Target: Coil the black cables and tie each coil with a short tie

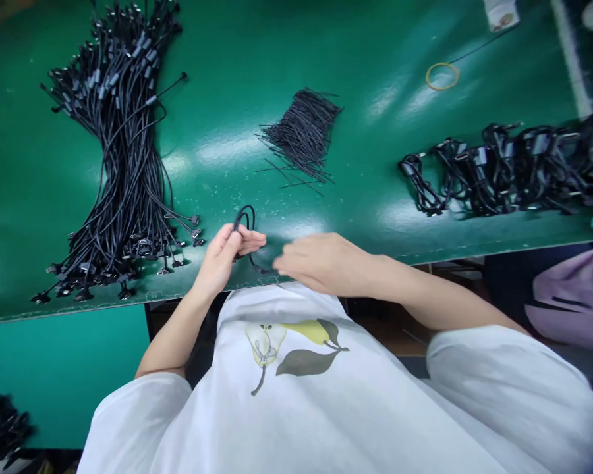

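Note:
At the table's front edge my left hand (222, 253) is closed around a black cable (245, 212), whose loops stick up above the thumb. A loose length of that cable runs across to my right hand (316, 262), which is slightly smeared by motion. Its fingers are pinched together at the cable's end; a connector there is too blurred to make out. Beyond my hands lies a pile of short black twist ties (304, 131). To the left spreads a large bundle of straight black cables (128, 151) with connectors at both ends.
Coiled, tied black cables (504, 168) lie in a row along the right of the green table (217, 79). A yellow ring (442, 76) on a dark cord lies farther back, near a white object (502, 14). More black cables (2, 424) sit low at the left.

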A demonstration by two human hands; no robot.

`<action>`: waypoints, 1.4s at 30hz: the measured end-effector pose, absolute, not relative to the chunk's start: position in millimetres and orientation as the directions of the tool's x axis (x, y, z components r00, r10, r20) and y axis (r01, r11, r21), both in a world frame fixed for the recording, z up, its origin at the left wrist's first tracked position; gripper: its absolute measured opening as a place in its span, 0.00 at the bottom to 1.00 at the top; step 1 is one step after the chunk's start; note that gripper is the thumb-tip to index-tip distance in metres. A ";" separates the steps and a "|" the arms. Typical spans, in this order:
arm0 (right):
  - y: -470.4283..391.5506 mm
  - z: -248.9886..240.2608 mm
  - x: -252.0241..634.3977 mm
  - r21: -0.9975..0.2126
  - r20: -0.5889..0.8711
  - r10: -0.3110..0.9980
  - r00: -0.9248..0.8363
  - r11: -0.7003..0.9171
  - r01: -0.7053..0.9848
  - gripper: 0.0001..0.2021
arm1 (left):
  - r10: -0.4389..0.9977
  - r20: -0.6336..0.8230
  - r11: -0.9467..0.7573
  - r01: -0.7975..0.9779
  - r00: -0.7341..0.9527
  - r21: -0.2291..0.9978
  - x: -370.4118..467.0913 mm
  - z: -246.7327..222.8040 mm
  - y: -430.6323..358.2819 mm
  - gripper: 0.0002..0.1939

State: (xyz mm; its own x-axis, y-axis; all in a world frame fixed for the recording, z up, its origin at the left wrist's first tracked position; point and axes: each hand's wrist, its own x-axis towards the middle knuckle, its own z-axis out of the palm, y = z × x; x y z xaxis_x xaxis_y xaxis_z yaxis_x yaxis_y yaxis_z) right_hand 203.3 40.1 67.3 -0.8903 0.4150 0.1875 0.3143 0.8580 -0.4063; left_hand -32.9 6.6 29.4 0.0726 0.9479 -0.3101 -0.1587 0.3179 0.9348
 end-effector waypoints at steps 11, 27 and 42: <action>75.5 15.4 154.4 -0.994 0.007 0.893 -0.449 -0.042 -0.099 0.22 | 0.938 -0.309 0.347 -0.463 0.158 0.816 -20.8 35.3 5.2 0.15; 27.5 22.2 131.4 -0.693 -0.256 0.845 -0.470 -0.499 -0.520 0.21 | 0.915 -0.361 0.375 -0.049 0.182 0.926 -11.0 -7.7 -27.1 0.27; 49.0 35.5 137.8 -0.612 -0.375 0.694 -0.615 -0.684 -0.398 0.25 | 0.755 -0.472 0.648 -0.407 0.455 0.644 21.1 6.4 -41.0 0.26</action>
